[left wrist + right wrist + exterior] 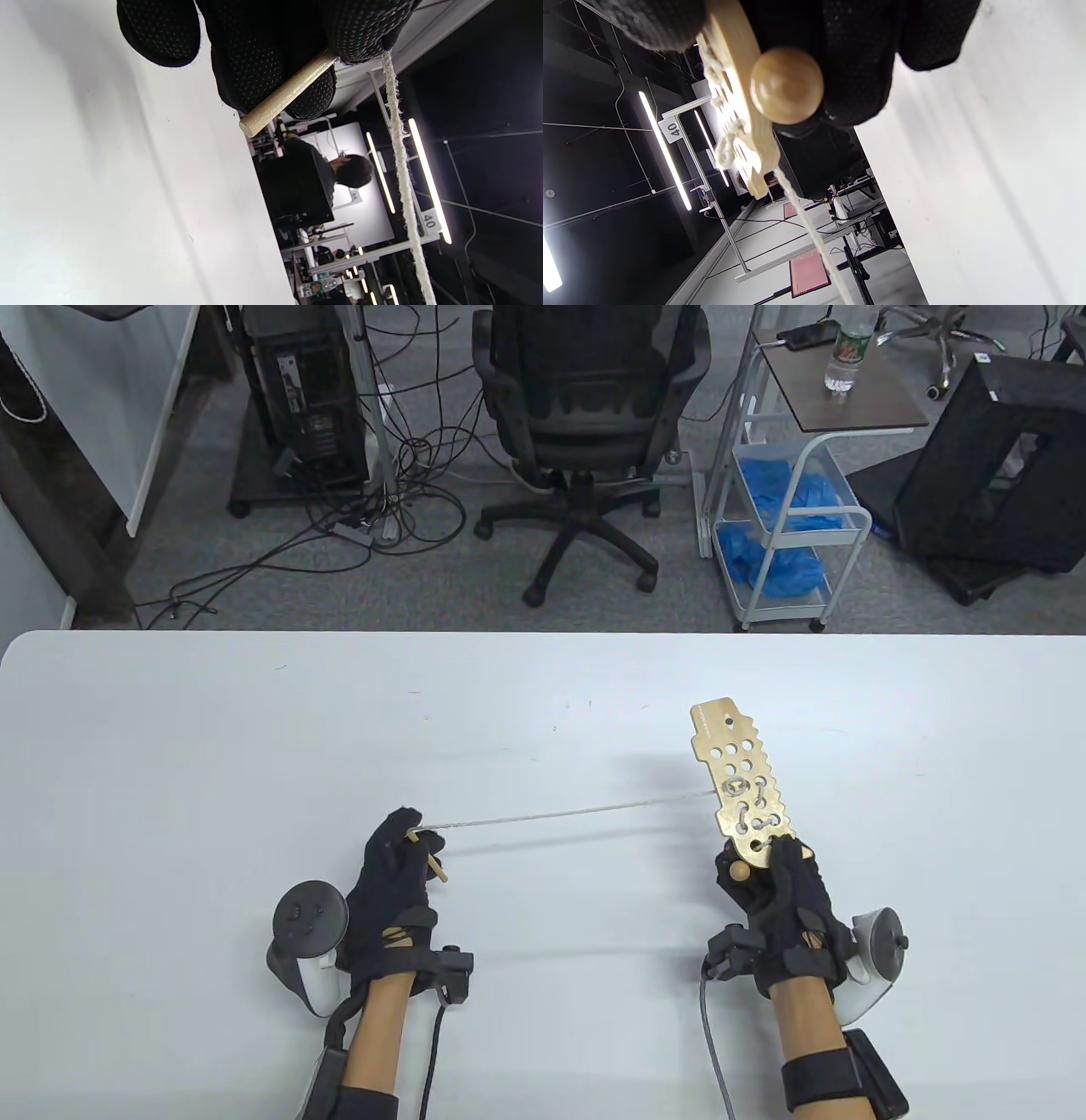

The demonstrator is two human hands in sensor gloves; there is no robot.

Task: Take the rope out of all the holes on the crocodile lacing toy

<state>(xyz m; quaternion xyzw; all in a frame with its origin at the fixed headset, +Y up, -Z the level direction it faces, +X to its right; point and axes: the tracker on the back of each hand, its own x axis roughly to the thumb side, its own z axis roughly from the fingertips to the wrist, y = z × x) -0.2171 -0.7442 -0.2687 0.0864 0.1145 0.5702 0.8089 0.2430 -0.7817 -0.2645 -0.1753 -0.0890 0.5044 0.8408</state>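
Note:
My right hand (768, 869) grips the near end of the flat wooden crocodile lacing toy (742, 772), held up off the white table (254, 729) with its far end pointing away. A round wooden bead (786, 84) sits at the held end, against my gloved fingers (861, 59). White rope (577, 812) is still laced through several holes near my hand and runs taut to the left. My left hand (407, 848) pinches the wooden needle (286, 94) at the rope's (401, 169) free end, the stick pointing down and towards me.
Beyond the table's far edge stand a black office chair (585, 407), a white cart (789, 517) holding blue gloves, a computer tower (305, 390) with loose cables on the floor, and a black box (1001, 466). The white tabletop (106, 190) lies below both hands.

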